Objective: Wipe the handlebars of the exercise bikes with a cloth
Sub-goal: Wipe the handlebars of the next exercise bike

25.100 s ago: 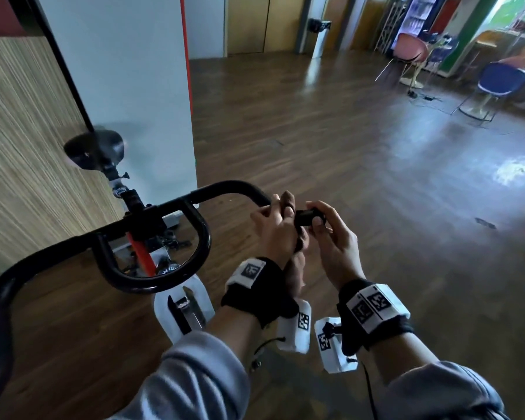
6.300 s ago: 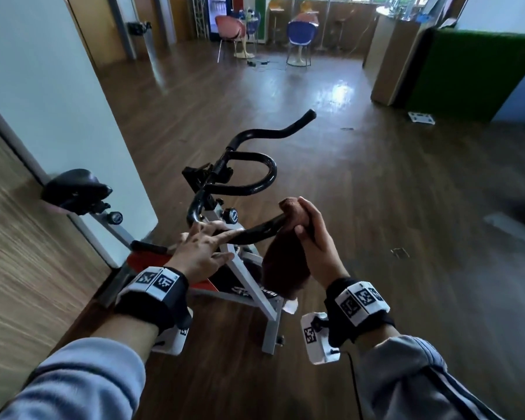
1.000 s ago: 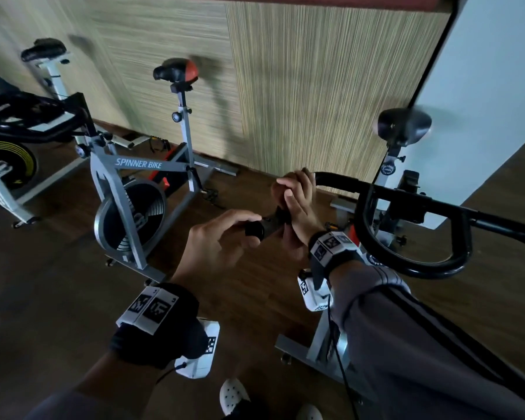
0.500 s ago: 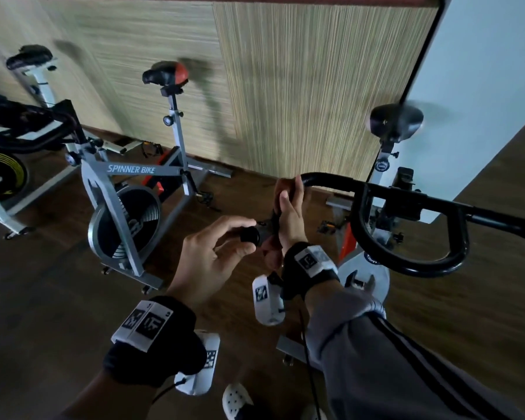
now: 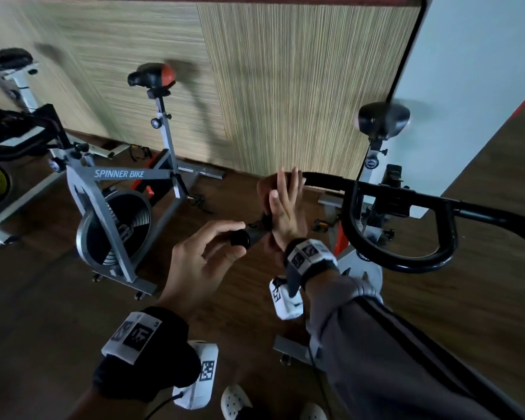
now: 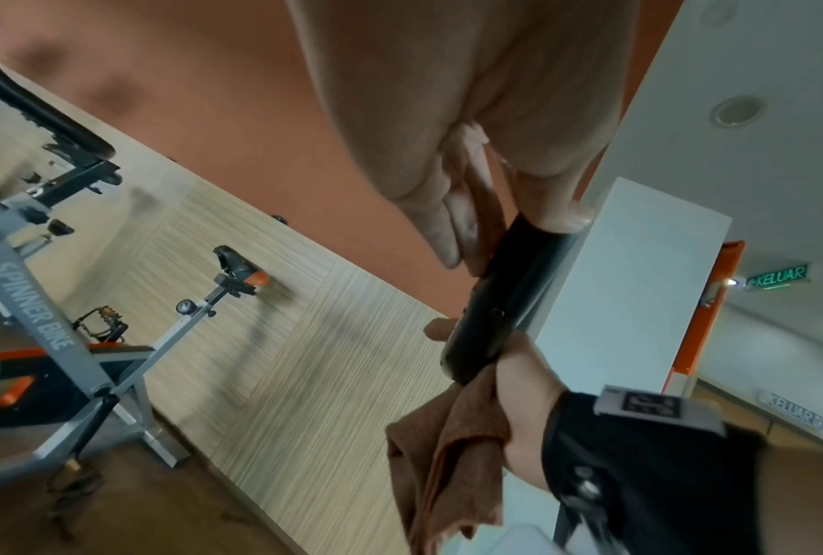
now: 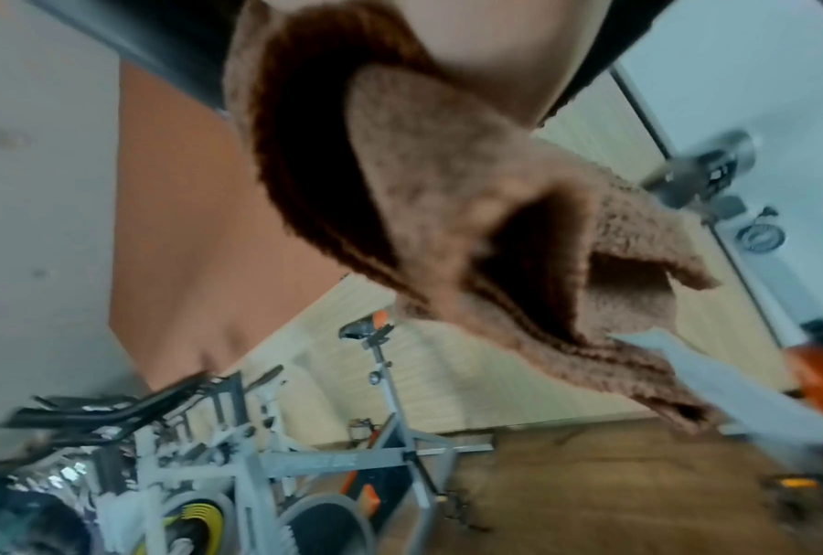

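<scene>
The black handlebar [image 5: 400, 259] of the nearest bike crosses the right of the head view; its left grip ends in a round cap [image 5: 240, 237]. My left hand [image 5: 238, 239] pinches that cap between thumb and curled fingers. My right hand [image 5: 285, 204] lies on the grip just above it, fingers straight and pointing up, pressing a brown cloth [image 5: 264, 189] against the bar. In the left wrist view the cloth [image 6: 447, 450] hangs below the bar [image 6: 490, 311] under the heel of my right hand [image 6: 523, 394]. The right wrist view is filled by the hanging cloth [image 7: 471, 225].
A grey Spinner Bike [image 5: 119, 174] stands to the left, with another bike [image 5: 0, 165] beyond it at the frame edge. This bike's black saddle [image 5: 382, 119] is behind the handlebar, near a white pillar [image 5: 473, 86]. A wood-panelled wall runs behind. My white shoes [image 5: 235, 401] are below.
My right hand's fingers have straightened from a curled wrap and now lie flat against the cloth on the grip. The left hand stays at the bar's end cap.
</scene>
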